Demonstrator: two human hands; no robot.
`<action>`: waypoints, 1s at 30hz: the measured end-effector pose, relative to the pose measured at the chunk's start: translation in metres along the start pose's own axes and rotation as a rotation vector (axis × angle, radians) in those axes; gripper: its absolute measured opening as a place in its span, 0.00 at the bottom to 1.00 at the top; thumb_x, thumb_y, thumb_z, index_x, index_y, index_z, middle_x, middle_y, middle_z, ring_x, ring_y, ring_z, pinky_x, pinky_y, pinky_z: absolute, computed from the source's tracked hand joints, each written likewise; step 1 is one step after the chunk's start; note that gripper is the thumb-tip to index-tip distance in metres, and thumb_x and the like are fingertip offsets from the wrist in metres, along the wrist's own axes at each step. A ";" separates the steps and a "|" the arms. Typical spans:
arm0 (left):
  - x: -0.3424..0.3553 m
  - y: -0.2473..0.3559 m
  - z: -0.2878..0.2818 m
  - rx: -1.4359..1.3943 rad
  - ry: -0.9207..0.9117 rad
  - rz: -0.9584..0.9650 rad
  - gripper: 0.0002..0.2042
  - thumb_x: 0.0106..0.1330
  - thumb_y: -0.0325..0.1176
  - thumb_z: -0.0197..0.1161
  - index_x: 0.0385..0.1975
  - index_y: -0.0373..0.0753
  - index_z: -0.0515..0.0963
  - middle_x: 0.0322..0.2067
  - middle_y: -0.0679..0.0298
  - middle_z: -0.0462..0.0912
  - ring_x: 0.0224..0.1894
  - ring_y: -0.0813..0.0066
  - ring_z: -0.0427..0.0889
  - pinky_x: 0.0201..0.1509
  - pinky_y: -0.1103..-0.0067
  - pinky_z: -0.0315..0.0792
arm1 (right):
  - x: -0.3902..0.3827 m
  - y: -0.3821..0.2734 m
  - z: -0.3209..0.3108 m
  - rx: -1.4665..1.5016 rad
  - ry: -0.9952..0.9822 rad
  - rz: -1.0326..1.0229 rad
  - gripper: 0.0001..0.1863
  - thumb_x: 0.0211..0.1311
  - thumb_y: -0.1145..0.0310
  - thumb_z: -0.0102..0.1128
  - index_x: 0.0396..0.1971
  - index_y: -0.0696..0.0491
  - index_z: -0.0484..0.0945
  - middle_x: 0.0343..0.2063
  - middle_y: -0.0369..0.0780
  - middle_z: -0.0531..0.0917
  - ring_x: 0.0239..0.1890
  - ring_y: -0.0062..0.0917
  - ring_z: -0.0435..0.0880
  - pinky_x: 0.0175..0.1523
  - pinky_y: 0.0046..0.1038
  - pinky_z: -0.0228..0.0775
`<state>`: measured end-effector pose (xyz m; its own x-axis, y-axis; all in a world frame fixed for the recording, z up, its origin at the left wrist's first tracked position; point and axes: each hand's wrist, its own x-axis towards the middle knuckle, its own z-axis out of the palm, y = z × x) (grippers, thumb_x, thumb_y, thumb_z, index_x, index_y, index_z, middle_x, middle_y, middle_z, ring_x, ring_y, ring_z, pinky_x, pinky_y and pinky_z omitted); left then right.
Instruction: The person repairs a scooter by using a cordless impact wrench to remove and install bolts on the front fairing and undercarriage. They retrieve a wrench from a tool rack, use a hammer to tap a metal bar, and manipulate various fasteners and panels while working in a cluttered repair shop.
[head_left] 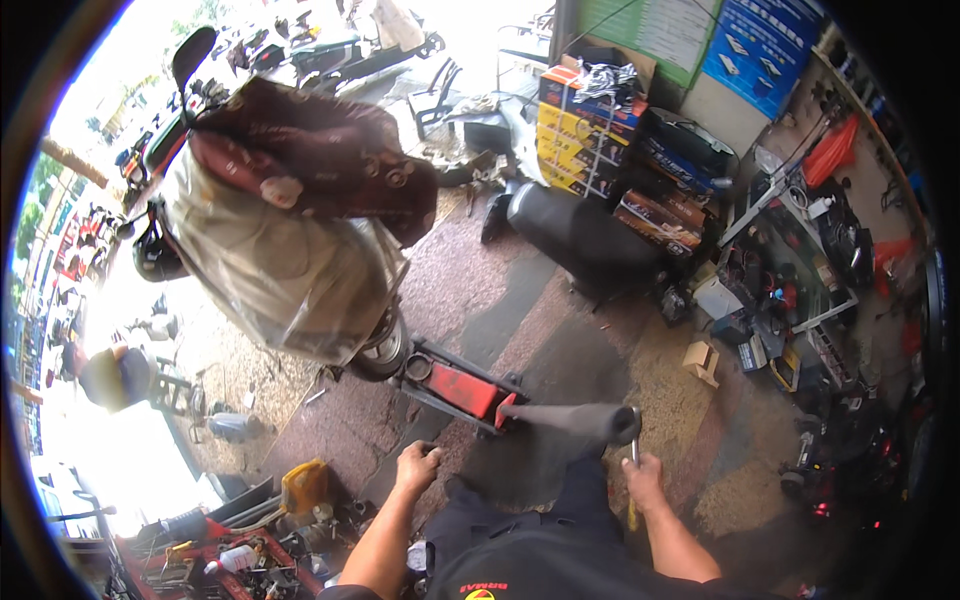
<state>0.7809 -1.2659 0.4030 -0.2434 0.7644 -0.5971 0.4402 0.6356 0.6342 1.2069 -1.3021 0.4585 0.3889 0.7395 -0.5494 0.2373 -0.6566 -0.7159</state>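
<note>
My right hand (645, 478) is closed round a slim silver metal tool (635, 445), whose exact kind I cannot make out. Its upper end overlaps the tip of a long, dark padded jack handle (580, 420). That handle slopes up from a red floor jack (465, 388), which sits low on the ground beside a scooter wheel (383, 350). My left hand (417, 467) is apart from the jack, its fingers curled in; whatever they may hold is hidden. Ahead on the left stands a scooter (290, 250) draped with a beige cover and a dark red patterned cloth.
A black scooter seat (585, 235) lies ahead near stacked yellow boxes (580, 140). Parts and a metal-framed case (790, 250) crowd the right side. At lower left, a red rack (200, 560) holds tools and bottles. A small open carton (702, 362) rests on the floor.
</note>
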 end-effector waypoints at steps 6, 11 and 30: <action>0.001 0.016 0.050 0.118 0.247 -0.125 0.16 0.59 0.40 0.63 0.34 0.30 0.82 0.24 0.50 0.84 0.27 0.60 0.85 0.36 0.67 0.77 | 0.105 -0.091 -0.075 0.427 -0.106 -0.321 0.15 0.54 0.71 0.64 0.40 0.57 0.71 0.21 0.36 0.75 0.18 0.20 0.75 0.22 0.24 0.68; -0.041 0.003 0.093 0.347 0.095 -0.122 0.17 0.57 0.44 0.67 0.35 0.34 0.83 0.31 0.50 0.85 0.36 0.60 0.86 0.42 0.71 0.77 | 0.177 -0.186 -0.092 0.399 -0.215 -0.390 0.15 0.53 0.71 0.67 0.39 0.54 0.72 0.22 0.32 0.75 0.17 0.14 0.73 0.20 0.19 0.66; -0.028 0.197 0.191 -0.415 0.401 -0.730 0.14 0.62 0.41 0.63 0.30 0.33 0.81 0.23 0.56 0.81 0.23 0.66 0.77 0.27 0.72 0.70 | 0.388 -0.397 0.103 0.379 -0.616 -0.072 0.09 0.62 0.68 0.60 0.25 0.54 0.73 0.19 0.35 0.71 0.13 0.21 0.71 0.16 0.26 0.67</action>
<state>1.0393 -1.1833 0.4507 -0.6531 0.0909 -0.7518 -0.2653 0.9024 0.3395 1.1713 -0.7394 0.4852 -0.2149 0.8016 -0.5579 -0.1252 -0.5892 -0.7982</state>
